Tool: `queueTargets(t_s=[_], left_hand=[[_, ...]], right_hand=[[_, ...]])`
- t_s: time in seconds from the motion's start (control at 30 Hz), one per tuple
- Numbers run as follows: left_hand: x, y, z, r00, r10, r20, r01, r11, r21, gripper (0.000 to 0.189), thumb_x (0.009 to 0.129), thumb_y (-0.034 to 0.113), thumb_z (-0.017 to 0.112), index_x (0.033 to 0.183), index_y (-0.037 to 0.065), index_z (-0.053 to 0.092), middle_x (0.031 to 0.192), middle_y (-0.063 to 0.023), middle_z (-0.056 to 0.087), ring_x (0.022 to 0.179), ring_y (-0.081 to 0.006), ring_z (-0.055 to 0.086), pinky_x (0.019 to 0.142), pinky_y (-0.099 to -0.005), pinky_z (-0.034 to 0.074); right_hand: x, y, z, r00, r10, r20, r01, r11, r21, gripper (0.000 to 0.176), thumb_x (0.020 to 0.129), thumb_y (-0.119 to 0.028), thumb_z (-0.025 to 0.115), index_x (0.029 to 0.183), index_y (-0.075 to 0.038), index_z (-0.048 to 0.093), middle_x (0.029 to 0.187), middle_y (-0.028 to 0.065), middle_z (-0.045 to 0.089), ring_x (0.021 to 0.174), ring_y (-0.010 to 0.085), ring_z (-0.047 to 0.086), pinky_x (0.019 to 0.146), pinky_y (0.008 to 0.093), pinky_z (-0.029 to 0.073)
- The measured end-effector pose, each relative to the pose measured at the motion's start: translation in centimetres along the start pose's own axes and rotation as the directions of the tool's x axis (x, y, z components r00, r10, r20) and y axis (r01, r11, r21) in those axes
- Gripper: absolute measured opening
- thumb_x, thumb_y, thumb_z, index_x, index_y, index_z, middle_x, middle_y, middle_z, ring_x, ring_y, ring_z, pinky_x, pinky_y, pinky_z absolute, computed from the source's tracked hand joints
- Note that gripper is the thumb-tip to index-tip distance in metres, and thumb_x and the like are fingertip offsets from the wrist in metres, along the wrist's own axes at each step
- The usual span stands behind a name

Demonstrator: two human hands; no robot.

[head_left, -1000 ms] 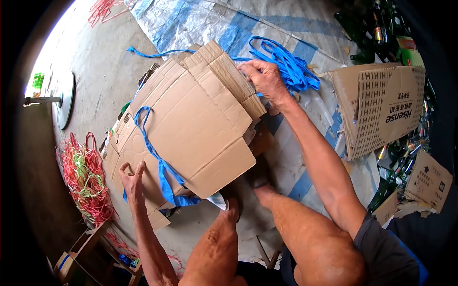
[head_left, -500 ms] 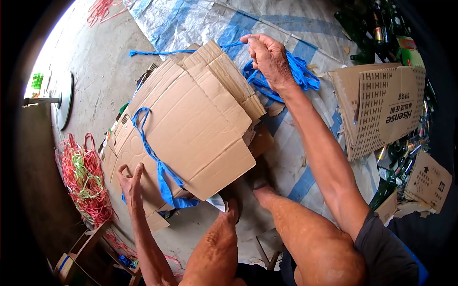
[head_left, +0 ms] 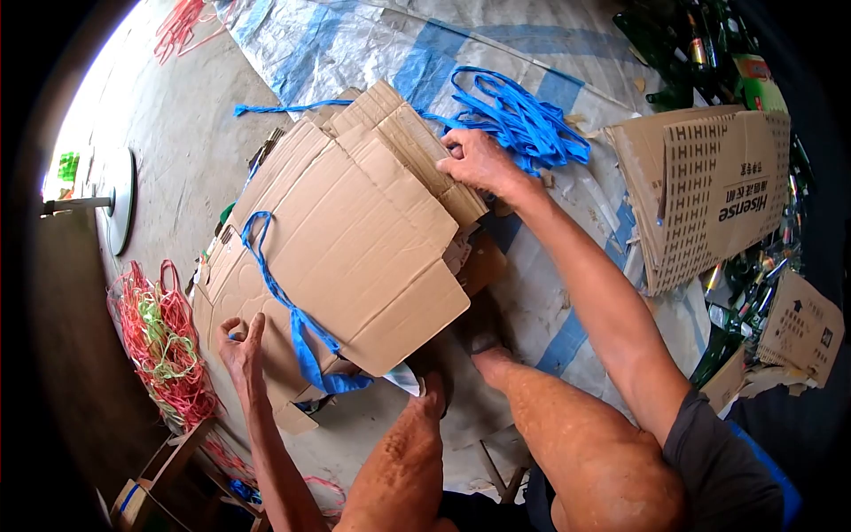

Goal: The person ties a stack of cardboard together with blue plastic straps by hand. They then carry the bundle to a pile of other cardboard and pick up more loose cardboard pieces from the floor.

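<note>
A stack of flattened brown cardboard (head_left: 381,239) lies in front of my legs. A blue strap (head_left: 275,275) runs across its left part, and another length comes out past its top edge. My left hand (head_left: 241,350) is at the stack's lower left, fingers curled, with a bit of blue strap showing between them. At the upper right edge of the stack, my right hand (head_left: 483,164) has its fingers bent round the cardboard. Just above that hand lies a loose heap of blue strap (head_left: 523,120). The undersides of the fingers are hidden.
A blue and white tarp (head_left: 355,44) covers the floor ahead. Folded Hisense cardboard (head_left: 718,195) stands at the right, by green bottles (head_left: 691,53). Red and green twine (head_left: 164,346) lies at the left, near a wooden frame (head_left: 168,461) and a round metal base (head_left: 120,199).
My right hand has come down from above the strap heap to the cardboard's edge, and more of the heap shows. My left hand has stayed nearly in place, with blue strap now visible at its fingers.
</note>
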State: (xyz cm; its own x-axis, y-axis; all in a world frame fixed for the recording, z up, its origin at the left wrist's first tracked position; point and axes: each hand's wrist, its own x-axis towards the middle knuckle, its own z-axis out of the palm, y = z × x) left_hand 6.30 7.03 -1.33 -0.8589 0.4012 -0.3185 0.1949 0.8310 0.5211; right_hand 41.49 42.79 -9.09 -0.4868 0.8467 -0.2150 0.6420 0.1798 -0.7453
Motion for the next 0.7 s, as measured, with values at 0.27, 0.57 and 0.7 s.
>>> queueTargets(t_s=[0.27, 0.57, 0.7], left_hand=[[-2.2, 4.7, 3.6, 0.995, 0.041, 0.096, -0.049, 0.995, 0.09, 0.074, 0.077, 0.055, 0.085, 0.122, 0.003, 0.056, 0.096, -0.0113, 0.06, 0.087, -0.023, 0.058, 0.08, -0.0371, 0.048], [-1.7, 4.0, 4.4, 0.991, 0.111, 0.073, -0.119, 0.986, 0.117, 0.076, 0.073, 0.052, 0.087, 0.12, -0.001, 0.057, 0.101, -0.0153, 0.061, 0.089, -0.0259, 0.061, 0.083, -0.0374, 0.05], [-2.8, 5.5, 4.4, 0.994, 0.079, 0.079, -0.088, 0.989, 0.116, 0.075, 0.074, 0.052, 0.087, 0.119, -0.001, 0.058, 0.096, -0.0126, 0.06, 0.086, -0.0232, 0.059, 0.079, -0.0354, 0.049]], right_hand=[[-4.4, -6.0, 1.7, 0.932, -0.265, -0.247, 0.317, 0.927, 0.199, 0.023, 0.09, -0.023, 0.07, 0.099, -0.002, 0.072, 0.086, 0.0222, 0.071, 0.085, 0.04, 0.07, 0.075, 0.0463, 0.056], [-7.8, -5.9, 5.2, 0.942, -0.223, -0.251, 0.293, 0.912, 0.286, 0.028, 0.096, -0.019, 0.065, 0.121, -0.009, 0.071, 0.124, 0.0233, 0.062, 0.112, 0.0397, 0.064, 0.095, 0.0452, 0.053], [-8.0, -5.7, 5.4, 0.932, -0.253, -0.261, 0.327, 0.895, 0.302, 0.028, 0.095, -0.012, 0.062, 0.122, -0.009, 0.07, 0.122, 0.0237, 0.062, 0.111, 0.0398, 0.064, 0.094, 0.0448, 0.054]])
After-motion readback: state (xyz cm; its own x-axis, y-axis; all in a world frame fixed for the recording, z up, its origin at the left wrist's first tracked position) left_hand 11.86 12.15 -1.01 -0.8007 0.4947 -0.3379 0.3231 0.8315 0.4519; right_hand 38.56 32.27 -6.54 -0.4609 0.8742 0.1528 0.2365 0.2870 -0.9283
